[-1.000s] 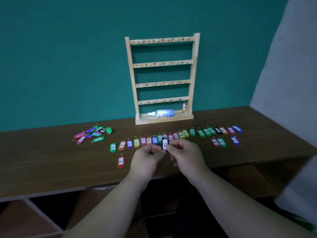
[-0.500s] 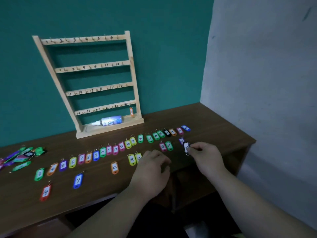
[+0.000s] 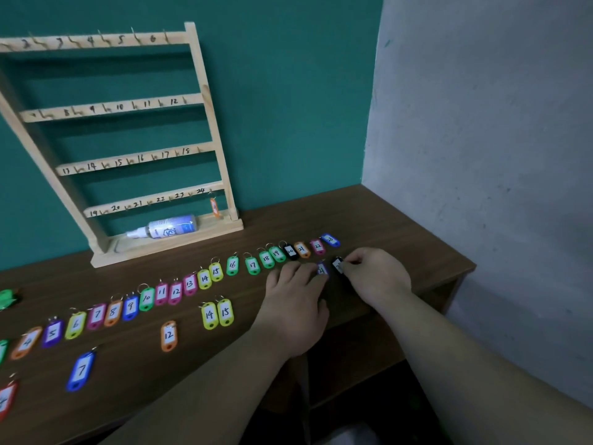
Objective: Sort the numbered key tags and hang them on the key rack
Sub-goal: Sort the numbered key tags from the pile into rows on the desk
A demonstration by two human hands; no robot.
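A wooden key rack (image 3: 205, 101) with numbered hooks stands against the teal wall; one orange tag (image 3: 214, 207) hangs on its lowest rail at the right. A long row of coloured numbered key tags (image 3: 205, 278) lies across the brown table (image 3: 401, 232). My right hand (image 3: 375, 277) pinches a black tag (image 3: 337, 265) just in front of the row's right end. My left hand (image 3: 295, 303) lies flat, palm down, fingertips touching a blue tag (image 3: 322, 269) beside the black one. Several duplicate tags, among them a yellow 14 (image 3: 209, 315) and an orange 12 (image 3: 168, 336), lie in front of the row.
A small spray bottle (image 3: 167, 227) lies on the rack's base. A grey wall (image 3: 481, 155) closes off the table's right end. Open shelf compartments show under the tabletop. More tags lie at the far left edge of view.
The view has swung right. Both hands moved from the row's middle to its right end; the right hand carried the black tag there and the left hand let go and now lies flat.
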